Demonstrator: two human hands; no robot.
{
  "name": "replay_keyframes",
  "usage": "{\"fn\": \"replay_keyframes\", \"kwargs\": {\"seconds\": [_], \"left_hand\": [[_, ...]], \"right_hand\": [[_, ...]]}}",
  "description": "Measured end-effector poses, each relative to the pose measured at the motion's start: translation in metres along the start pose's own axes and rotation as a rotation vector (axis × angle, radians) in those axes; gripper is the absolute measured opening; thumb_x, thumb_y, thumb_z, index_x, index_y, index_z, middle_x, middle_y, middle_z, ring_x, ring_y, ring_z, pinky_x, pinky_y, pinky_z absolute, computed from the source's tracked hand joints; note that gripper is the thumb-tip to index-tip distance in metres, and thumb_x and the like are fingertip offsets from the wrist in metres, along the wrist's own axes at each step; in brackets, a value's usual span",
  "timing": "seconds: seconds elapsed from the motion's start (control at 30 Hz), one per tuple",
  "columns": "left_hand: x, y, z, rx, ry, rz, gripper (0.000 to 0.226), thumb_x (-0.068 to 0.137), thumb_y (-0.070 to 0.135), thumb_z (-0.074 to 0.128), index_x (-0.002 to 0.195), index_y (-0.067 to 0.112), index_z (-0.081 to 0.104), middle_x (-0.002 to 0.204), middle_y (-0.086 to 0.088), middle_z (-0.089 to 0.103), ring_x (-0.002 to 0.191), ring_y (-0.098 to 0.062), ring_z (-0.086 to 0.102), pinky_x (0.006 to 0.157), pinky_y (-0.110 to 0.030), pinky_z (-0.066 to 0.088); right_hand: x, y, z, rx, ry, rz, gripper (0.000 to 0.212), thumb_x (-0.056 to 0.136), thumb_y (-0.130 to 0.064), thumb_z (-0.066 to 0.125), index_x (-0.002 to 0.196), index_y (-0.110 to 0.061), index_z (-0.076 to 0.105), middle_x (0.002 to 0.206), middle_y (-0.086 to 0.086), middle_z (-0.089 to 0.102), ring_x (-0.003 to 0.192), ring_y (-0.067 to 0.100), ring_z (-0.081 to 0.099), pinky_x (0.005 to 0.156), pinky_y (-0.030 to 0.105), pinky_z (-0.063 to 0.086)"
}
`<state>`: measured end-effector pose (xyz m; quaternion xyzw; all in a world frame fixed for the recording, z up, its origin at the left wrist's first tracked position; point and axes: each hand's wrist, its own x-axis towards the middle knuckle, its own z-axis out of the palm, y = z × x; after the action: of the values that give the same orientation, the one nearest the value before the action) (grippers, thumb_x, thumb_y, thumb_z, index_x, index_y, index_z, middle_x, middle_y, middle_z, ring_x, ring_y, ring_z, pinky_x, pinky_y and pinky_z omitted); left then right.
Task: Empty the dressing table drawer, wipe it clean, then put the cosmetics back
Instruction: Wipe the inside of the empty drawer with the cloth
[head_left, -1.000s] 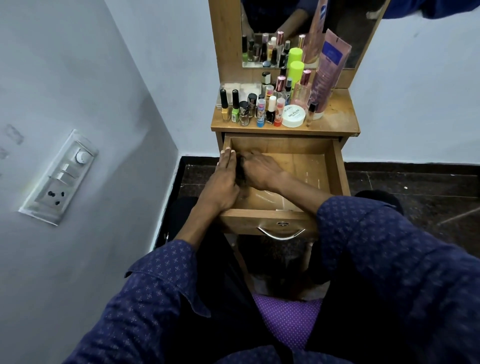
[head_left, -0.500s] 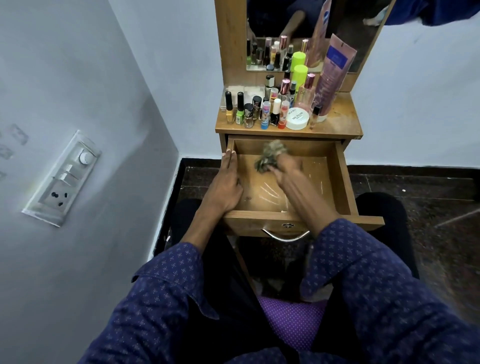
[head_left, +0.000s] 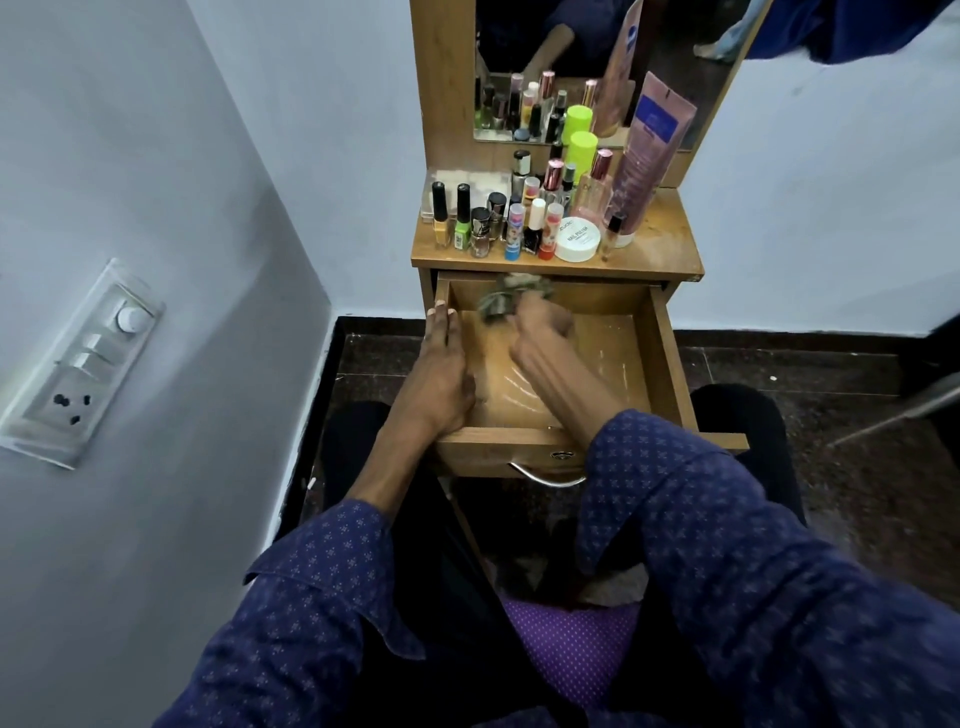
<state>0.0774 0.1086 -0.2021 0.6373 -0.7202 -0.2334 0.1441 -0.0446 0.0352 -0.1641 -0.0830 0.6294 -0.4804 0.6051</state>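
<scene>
Now left hand (head_left: 439, 376) flat, fingers straight, on drawer (head_left: 667, 364) left edge; right hand (head_left: 540, 325) clutches cloth (head_left: 501, 301) at back.

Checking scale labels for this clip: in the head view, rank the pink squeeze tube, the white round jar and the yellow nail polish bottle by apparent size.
1. Pink squeeze tube
2. White round jar
3. Yellow nail polish bottle, narrower than the jar, though taller

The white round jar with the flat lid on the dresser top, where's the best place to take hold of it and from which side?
Grip the white round jar across its low sides from above and the front. It lies flat at the front edge, bottles crowd its left and back, and a small vial stands right.
</scene>
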Motion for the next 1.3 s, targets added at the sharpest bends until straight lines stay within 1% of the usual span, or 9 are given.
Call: {"fn": "replay_keyframes", "kwargs": {"seconds": [0.17,0.3,0.4,0.6,0.67,0.77,0.93,1.03,1.3], "left_hand": [[-0.001,0.002,-0.003,0.030,-0.019,0.016,0.089,0.101,0.006,0.057,0.164,-0.004,-0.005,0.173,-0.021,-0.014,0.162,-0.032,-0.011,0.131,-0.037,0.008],[0.001,-0.003,-0.001,0.022,-0.001,0.034,0.086,0.102,0.007,0.055,0.164,-0.003,-0.003,0.174,-0.018,-0.016,0.162,-0.030,-0.010,0.132,-0.040,0.011],[0.000,-0.004,0.000,0.036,0.005,0.029,0.087,0.103,0.008,0.055,0.165,-0.002,-0.005,0.174,-0.016,-0.018,0.162,-0.028,-0.012,0.132,-0.040,0.009],[-0.001,-0.001,-0.002,-0.033,0.019,0.013,0.082,0.105,0.009,0.052,0.165,0.000,-0.003,0.175,-0.014,-0.014,0.162,-0.027,-0.009,0.132,-0.039,0.010],[-0.002,-0.001,-0.005,-0.080,0.028,0.003,0.081,0.104,0.008,0.051,0.166,0.000,-0.001,0.175,-0.013,-0.011,0.163,-0.025,-0.004,0.132,-0.038,0.012],[-0.002,0.000,-0.009,-0.142,0.043,-0.020,0.079,0.102,0.004,0.047,0.166,0.001,0.002,0.176,-0.012,-0.005,0.163,-0.023,0.003,0.127,-0.028,0.009],[-0.005,0.004,-0.014,-0.170,0.042,-0.024,0.081,0.096,-0.001,0.045,0.167,0.003,0.007,0.176,-0.013,0.002,0.162,-0.026,0.010,0.131,-0.034,0.015],[-0.005,0.005,-0.015,-0.173,0.040,-0.028,0.082,0.094,-0.001,0.045,0.167,0.002,0.006,0.176,-0.013,0.002,0.163,-0.025,0.007,0.130,-0.030,0.010],[-0.006,0.008,-0.013,-0.268,0.073,-0.050,0.083,0.090,-0.003,0.046,0.166,0.004,0.015,0.172,-0.014,0.017,0.154,-0.031,0.031,0.126,-0.036,0.026]], "right_hand": [[0.019,0.016,0.027,0.004,-0.218,0.020,0.031,0.089,0.002,0.074,0.120,0.006,0.069,0.122,0.015,0.073,0.104,0.023,0.071,0.073,0.023,0.060],[0.009,-0.003,-0.005,-0.014,-0.062,-0.060,0.007,0.090,0.005,0.072,0.090,0.002,0.066,0.085,0.009,0.069,0.073,0.016,0.066,0.073,0.029,0.060],[0.014,-0.024,-0.048,-0.057,0.123,-0.133,0.010,0.094,-0.008,0.070,0.102,-0.003,0.066,0.087,0.004,0.070,0.071,0.012,0.067,0.059,0.023,0.057],[0.021,-0.055,-0.078,-0.027,0.342,-0.303,0.022,0.097,-0.004,0.057,0.118,-0.009,0.056,0.100,0.001,0.062,0.088,0.016,0.060,0.066,0.026,0.051],[0.020,-0.048,-0.070,-0.087,0.310,-0.322,0.028,0.100,-0.007,0.058,0.128,-0.009,0.056,0.109,0.002,0.061,0.090,0.015,0.058,0.066,0.025,0.049],[0.016,-0.035,-0.043,-0.173,0.125,-0.235,0.010,0.102,-0.005,0.057,0.105,-0.007,0.066,0.101,0.007,0.071,0.072,0.015,0.064,0.058,0.029,0.055],[0.010,0.002,0.019,-0.452,-0.252,-0.147,0.017,0.100,-0.009,0.061,0.117,-0.008,0.065,0.112,0.014,0.072,0.091,0.022,0.068,0.065,0.031,0.060],[0.006,0.008,0.028,-0.601,-0.257,-0.270,0.014,0.098,-0.009,0.055,0.091,-0.012,0.067,0.101,0.012,0.072,0.086,0.022,0.067,0.069,0.034,0.056],[-0.002,-0.017,0.031,-0.870,-0.463,-0.391,0.023,0.104,-0.012,0.045,0.091,-0.017,0.064,0.093,0.001,0.064,0.089,0.015,0.057,0.071,0.028,0.044]]}}
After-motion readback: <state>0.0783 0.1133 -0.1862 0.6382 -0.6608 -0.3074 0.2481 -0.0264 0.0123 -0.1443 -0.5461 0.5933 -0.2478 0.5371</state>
